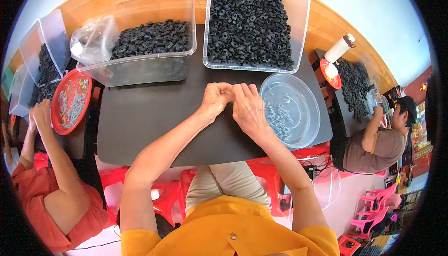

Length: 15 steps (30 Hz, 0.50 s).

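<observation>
Holding left hand (214, 102) and right hand (249, 109) together above the dark worktop (149, 111), leaving anything pinched between impossible to tell; having small silvery pieces (279, 120) in a round clear tub (305, 116) beside the right hand, facing black parts (249, 27) in a clear bin (301, 22).

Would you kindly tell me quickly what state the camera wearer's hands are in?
Left hand: fingers curled, up against the right; whether it grips anything cannot be told.
Right hand: fingers bent downward; whatever it may hold is hidden.
</observation>
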Tool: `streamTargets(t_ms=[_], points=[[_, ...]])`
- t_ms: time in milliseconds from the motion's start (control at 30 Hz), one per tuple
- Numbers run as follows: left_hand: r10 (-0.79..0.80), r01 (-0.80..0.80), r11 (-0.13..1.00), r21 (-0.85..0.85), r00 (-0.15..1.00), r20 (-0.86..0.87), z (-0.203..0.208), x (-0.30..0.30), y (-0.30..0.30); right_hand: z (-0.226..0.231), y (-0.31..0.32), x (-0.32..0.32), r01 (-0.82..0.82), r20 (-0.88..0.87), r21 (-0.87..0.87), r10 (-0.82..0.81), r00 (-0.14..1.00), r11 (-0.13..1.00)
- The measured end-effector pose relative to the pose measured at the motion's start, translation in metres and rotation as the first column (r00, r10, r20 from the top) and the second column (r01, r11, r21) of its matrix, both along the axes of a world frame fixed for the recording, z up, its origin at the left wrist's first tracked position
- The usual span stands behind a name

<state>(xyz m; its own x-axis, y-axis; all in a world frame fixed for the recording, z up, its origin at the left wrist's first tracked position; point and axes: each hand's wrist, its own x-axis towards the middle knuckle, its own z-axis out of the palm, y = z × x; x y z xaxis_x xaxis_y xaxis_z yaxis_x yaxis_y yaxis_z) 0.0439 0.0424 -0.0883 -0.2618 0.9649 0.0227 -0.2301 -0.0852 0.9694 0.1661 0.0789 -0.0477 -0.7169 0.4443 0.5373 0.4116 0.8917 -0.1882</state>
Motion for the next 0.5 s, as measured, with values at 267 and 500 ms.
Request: streamTargets(t_ms=[267, 500], points=[[-0.125, 0.114, 0.988, 0.104, 0.986, 0.106, 0.002, -0.008, 0.002, 0.021, 0.009, 0.003, 0.018, 0.005, 0.013, -0.018, 1.0, 1.0], [-0.16, 0.149, 0.975, 0.166, 0.985, 0.057, 0.0, -0.005, 0.001, 0.1, 0.04, -0.042, -0.34, 0.057, -0.213, 0.359, 0.932, 0.916]])
